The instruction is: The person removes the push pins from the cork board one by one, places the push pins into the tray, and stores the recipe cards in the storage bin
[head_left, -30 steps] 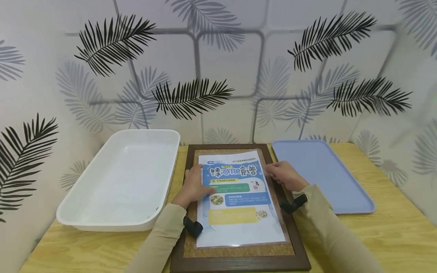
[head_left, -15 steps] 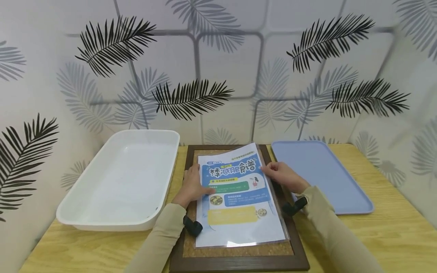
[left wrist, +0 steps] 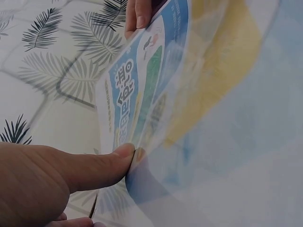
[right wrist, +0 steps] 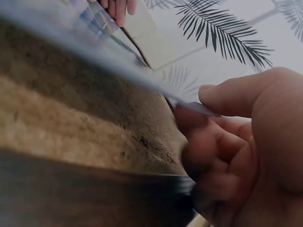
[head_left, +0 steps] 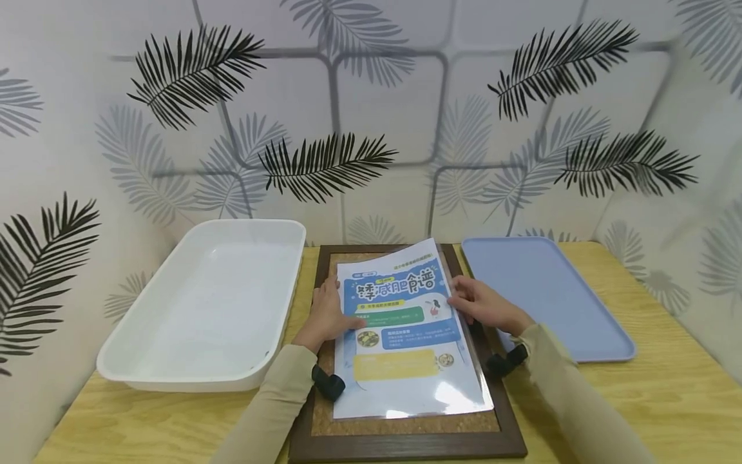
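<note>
White sheet (head_left: pixel 406 335), right edge above corkboard (head_left: pixel 406 425)

from the middle of the head view, a white, round-cornered tub (head_left: pixel 197 306) sits at eight o'clock and a flat, pale-blue tray (head_left: pixel 547 296) at four, both on a yellow wood-grained table (head_left: pixel 655 406); toward twelve stands a pale wall (head_left: pixel 394 109) printed with black and grey fronds (head_left: pixel 327 169).

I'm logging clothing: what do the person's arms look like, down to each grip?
The left sleeve and right sleeve are long, plain and beige. Each side has a stubby black wrist device. The left grip and right grip are gloveless.
</note>
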A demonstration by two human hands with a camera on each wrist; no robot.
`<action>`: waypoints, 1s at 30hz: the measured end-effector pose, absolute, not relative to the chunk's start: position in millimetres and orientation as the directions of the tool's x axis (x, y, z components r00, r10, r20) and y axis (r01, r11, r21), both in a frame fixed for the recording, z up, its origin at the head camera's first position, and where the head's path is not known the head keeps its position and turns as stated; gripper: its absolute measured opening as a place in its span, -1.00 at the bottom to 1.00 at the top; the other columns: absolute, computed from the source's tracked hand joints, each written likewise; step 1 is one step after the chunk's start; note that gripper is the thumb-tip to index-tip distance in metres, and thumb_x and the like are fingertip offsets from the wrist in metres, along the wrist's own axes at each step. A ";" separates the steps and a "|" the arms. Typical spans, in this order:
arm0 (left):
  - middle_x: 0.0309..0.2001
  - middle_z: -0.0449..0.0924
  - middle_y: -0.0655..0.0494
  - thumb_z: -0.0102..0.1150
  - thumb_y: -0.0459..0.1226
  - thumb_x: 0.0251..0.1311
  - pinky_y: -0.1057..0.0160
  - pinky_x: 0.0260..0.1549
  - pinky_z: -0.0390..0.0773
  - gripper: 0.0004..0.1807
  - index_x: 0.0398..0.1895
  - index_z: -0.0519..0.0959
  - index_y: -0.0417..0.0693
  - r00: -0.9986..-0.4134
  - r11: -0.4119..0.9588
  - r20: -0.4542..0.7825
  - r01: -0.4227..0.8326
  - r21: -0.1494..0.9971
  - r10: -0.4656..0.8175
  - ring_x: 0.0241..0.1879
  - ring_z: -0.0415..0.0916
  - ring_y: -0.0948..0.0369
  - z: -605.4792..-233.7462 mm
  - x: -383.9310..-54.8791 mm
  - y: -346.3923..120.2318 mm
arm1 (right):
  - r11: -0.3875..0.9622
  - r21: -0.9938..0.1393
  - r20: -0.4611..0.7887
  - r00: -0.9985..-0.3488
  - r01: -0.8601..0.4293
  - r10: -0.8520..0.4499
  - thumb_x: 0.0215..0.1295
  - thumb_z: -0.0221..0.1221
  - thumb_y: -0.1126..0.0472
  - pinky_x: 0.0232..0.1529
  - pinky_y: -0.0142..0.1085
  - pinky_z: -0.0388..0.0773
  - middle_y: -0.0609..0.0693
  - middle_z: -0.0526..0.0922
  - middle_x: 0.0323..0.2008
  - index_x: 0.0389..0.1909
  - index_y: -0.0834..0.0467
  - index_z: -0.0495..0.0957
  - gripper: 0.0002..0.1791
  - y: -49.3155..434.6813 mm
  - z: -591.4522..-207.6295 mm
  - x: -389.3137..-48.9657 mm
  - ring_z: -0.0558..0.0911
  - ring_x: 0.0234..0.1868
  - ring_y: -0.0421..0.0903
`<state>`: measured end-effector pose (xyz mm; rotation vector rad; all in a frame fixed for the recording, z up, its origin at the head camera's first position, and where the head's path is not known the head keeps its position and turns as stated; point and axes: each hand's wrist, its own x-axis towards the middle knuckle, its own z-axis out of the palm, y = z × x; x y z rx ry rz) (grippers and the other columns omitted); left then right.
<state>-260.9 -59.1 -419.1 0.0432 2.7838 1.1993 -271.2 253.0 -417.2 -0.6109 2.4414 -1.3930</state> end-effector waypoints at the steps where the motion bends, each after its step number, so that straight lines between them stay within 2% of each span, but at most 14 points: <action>1: 0.41 0.13 -0.19 0.54 -0.25 -0.14 -0.01 0.36 0.20 0.22 0.49 -0.13 -0.21 -0.993 0.681 -0.090 -0.017 0.732 0.072 0.32 0.07 -0.05 -419.3 -261.1 -58.6 | 0.446 -0.865 -0.024 -0.868 -0.232 -0.497 0.44 0.00 0.28 -0.62 -0.44 0.35 0.12 0.64 -0.43 0.11 0.38 0.28 -0.67 254.7 -416.5 -269.7 0.42 -0.66 -0.23; 4: 0.40 0.12 -0.19 0.54 -0.25 -0.15 -0.02 0.36 0.21 0.25 0.50 -0.17 -0.19 -0.993 0.664 -0.085 -0.012 0.747 0.078 0.31 0.08 -0.05 -420.2 -261.2 -57.5 | 0.455 -0.857 -0.035 -0.852 -0.244 -0.523 0.45 -0.02 0.28 -0.67 -0.41 0.39 0.20 0.69 -0.31 0.32 0.31 0.15 -0.51 259.5 -415.6 -265.2 0.44 -0.69 -0.22; 7: 0.40 0.12 -0.19 0.55 -0.25 -0.16 -0.03 0.34 0.22 0.27 0.51 -0.19 -0.18 -0.994 0.659 -0.066 0.005 0.752 0.083 0.29 0.09 -0.05 -421.1 -260.7 -57.8 | 0.463 -0.851 -0.041 -0.848 -0.247 -0.529 0.44 -0.02 0.28 -0.70 -0.39 0.40 0.20 0.69 -0.31 0.41 0.24 0.06 -0.43 261.2 -416.2 -260.9 0.43 -0.71 -0.23; 14: 0.37 0.08 -0.20 0.55 -0.25 -0.16 -0.04 0.31 0.23 0.18 0.46 -0.06 -0.23 -0.997 0.648 -0.047 0.008 0.762 0.068 0.27 0.07 -0.06 -419.3 -257.7 -59.9 | 0.362 -0.915 -0.040 -0.855 -0.177 -0.518 0.48 -0.08 0.29 -0.74 -0.39 0.39 0.17 0.70 -0.32 0.36 0.22 0.11 -0.52 260.8 -423.2 -258.6 0.36 -0.76 -0.25; 19: 0.33 0.14 -0.24 0.49 -0.24 -0.08 -0.05 0.31 0.25 0.06 0.42 0.02 -0.29 -0.997 0.628 -0.037 0.012 0.778 0.064 0.27 0.10 -0.08 -413.9 -256.8 -64.6 | 0.311 -0.938 -0.030 -0.859 -0.152 -0.511 0.50 -0.11 0.28 -0.74 -0.40 0.36 0.17 0.68 -0.31 0.38 0.24 0.05 -0.50 260.7 -421.4 -261.3 0.38 -0.74 -0.24; 23: 0.29 0.24 -0.24 0.41 -0.25 0.02 -0.07 0.25 0.33 -0.03 0.42 0.03 -0.29 -0.997 0.604 -0.054 -0.008 0.797 0.058 0.24 0.24 -0.07 -411.8 -254.7 -70.1 | 0.281 -0.953 -0.040 -0.873 -0.113 -0.485 0.50 -0.12 0.27 -0.72 -0.45 0.34 0.16 0.68 -0.27 0.39 0.23 0.04 -0.50 262.0 -421.2 -262.1 0.42 -0.72 -0.25; 26: 0.25 0.34 -0.22 0.36 -0.24 0.09 -0.05 0.14 0.46 -0.08 0.42 0.04 -0.27 -0.995 0.591 -0.083 -0.034 0.806 0.056 0.16 0.39 -0.06 -412.6 -251.5 -72.2 | 0.252 -0.962 -0.034 -0.877 -0.100 -0.480 0.51 -0.14 0.27 -0.70 -0.47 0.33 0.11 0.68 -0.23 0.38 0.24 0.04 -0.51 264.1 -423.9 -260.6 0.43 -0.71 -0.26; 30: 0.16 0.46 -0.17 0.27 -0.25 0.19 0.03 0.04 0.51 -0.21 0.41 0.11 -0.24 -0.991 0.538 -0.111 -0.056 0.841 0.070 0.06 0.46 0.01 -414.7 -249.4 -73.0 | 0.210 -0.974 -0.029 -0.872 -0.086 -0.489 0.53 -0.16 0.26 -0.69 -0.48 0.33 0.03 0.68 -0.23 0.39 0.25 0.01 -0.51 266.3 -426.8 -260.3 0.43 -0.69 -0.28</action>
